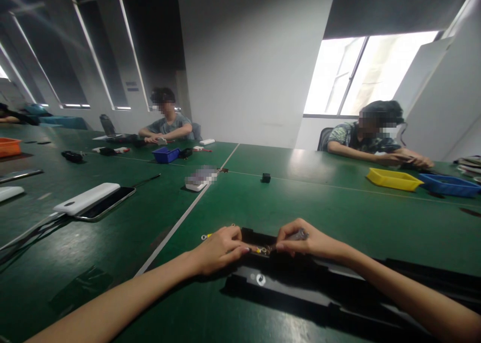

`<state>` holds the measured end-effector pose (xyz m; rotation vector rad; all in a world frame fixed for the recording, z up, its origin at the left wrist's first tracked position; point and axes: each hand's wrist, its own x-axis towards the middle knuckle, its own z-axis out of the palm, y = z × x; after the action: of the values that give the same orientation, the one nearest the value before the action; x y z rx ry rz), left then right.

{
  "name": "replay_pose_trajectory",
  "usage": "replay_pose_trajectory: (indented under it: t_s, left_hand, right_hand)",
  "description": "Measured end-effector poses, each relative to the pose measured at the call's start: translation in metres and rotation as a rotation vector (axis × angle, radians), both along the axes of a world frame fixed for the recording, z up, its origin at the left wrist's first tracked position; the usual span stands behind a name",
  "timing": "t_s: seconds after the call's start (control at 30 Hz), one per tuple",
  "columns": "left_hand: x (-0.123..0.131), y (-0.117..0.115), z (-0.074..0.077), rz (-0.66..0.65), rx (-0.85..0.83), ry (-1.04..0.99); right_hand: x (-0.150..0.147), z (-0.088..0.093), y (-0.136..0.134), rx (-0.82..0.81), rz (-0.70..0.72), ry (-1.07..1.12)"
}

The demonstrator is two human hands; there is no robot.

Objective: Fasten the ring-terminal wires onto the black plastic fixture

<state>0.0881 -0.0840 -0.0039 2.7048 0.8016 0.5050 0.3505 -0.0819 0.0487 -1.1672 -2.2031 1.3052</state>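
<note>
My left hand is closed over a wire with a yellow-sleeved ring terminal, which pokes out past the fingertips. Another ring terminal with a yellow sleeve sticks out behind the knuckles. In my right hand, closed, is a small tool with a greyish clear handle, apparently a screwdriver; its tip is too blurred to make out. Both hands meet over a long black channel-shaped housing, lying across the front right of the table. A pale round washer-like spot shows on its near face.
On the green table, a white power bank lies by a phone with cables at left. A small black block stands ahead. Beyond are blue and yellow bins. Two people sit opposite.
</note>
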Motion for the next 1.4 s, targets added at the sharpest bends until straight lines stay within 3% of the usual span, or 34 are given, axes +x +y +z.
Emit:
replay_pose_trajectory:
  t_s: [0.93,1.4]
  left_hand:
    - [0.001,-0.002,0.003,0.014,-0.015,0.002]
    - [0.000,-0.002,0.001,0.004,-0.004,0.003]
  right_hand:
    - [0.000,-0.012,0.007,0.035,-0.092,0.073]
    - [-0.002,-0.003,0.001,0.051,-0.067,0.045]
